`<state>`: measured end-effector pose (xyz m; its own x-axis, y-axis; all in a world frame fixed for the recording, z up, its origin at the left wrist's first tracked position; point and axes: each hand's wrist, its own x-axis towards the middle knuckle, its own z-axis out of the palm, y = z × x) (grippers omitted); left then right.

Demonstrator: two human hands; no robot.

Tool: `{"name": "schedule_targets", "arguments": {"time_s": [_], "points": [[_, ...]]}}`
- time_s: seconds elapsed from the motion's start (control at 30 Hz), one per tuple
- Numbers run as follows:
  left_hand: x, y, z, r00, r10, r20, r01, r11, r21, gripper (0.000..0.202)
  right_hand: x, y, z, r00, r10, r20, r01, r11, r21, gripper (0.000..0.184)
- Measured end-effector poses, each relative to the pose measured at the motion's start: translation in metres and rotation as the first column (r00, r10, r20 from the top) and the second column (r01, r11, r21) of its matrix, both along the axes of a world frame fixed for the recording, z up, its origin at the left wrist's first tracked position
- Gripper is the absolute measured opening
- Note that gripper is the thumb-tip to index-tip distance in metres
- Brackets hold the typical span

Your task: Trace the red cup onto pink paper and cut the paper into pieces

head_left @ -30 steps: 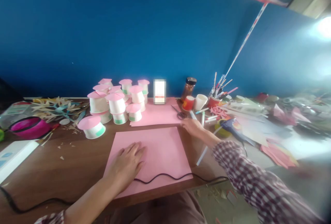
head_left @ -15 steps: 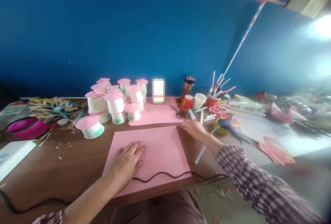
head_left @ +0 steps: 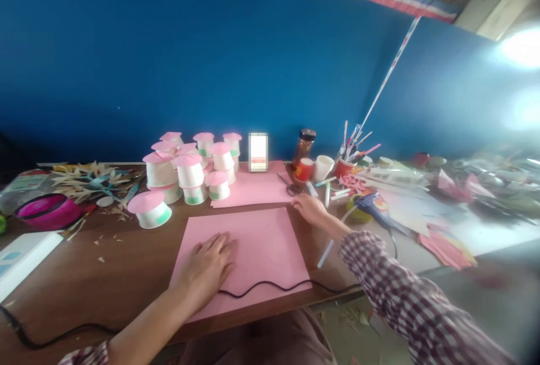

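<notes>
My left hand [head_left: 207,266] lies flat and open on a large pink paper sheet [head_left: 261,244] on the wooden table [head_left: 105,275]. My right hand [head_left: 309,208] rests at the sheet's far right corner, fingers stretched toward scissors [head_left: 290,186] and loose markers [head_left: 328,192], holding nothing that I can see. A second pink sheet [head_left: 253,188] lies behind the first.
Several white paper cups with pink lids [head_left: 189,171] stand at the back left. A black cable [head_left: 261,287] crosses the near sheet. A glue gun [head_left: 373,207], red cup [head_left: 304,170], white cup [head_left: 323,167], jar [head_left: 304,144], pink bowl [head_left: 46,210] and paper scraps [head_left: 447,247] surround the work area.
My right hand has shifted slightly left and nearer along the sheet's far corner. My left hand stays flat on the pink sheet.
</notes>
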<state>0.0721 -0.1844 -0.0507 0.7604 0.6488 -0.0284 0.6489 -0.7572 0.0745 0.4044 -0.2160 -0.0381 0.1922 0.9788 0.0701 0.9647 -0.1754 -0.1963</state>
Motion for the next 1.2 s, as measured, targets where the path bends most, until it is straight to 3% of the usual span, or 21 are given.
{"name": "schedule_targets", "arguments": {"time_s": [0.57,0.8,0.93,1.03,1.2], "points": [[-0.001,0.0,-0.004,0.999,-0.001,0.04,0.0,1.0,0.02,0.043,0.0,-0.021,0.003,0.989,0.13,-0.074,-0.125,0.99,0.063,0.022],[-0.001,-0.001,0.003,1.0,-0.007,0.027,0.008,1.0,-0.021,0.045,-0.009,-0.039,0.019,0.972,0.075,-0.221,-0.036,0.984,0.176,0.008],[-0.002,-0.001,0.006,0.999,-0.025,0.042,0.026,0.999,-0.026,0.044,-0.011,-0.073,0.04,0.951,0.002,-0.309,0.087,0.958,0.274,0.017],[-0.002,-0.001,0.003,0.997,-0.022,0.076,0.023,1.0,-0.003,0.042,-0.004,-0.117,0.049,0.937,-0.036,-0.347,0.147,0.943,0.298,0.02],[0.001,0.0,0.001,0.996,-0.051,0.077,0.049,0.998,0.027,0.041,0.037,-0.217,0.032,0.885,-0.226,-0.406,0.345,0.906,0.247,0.02]]}}
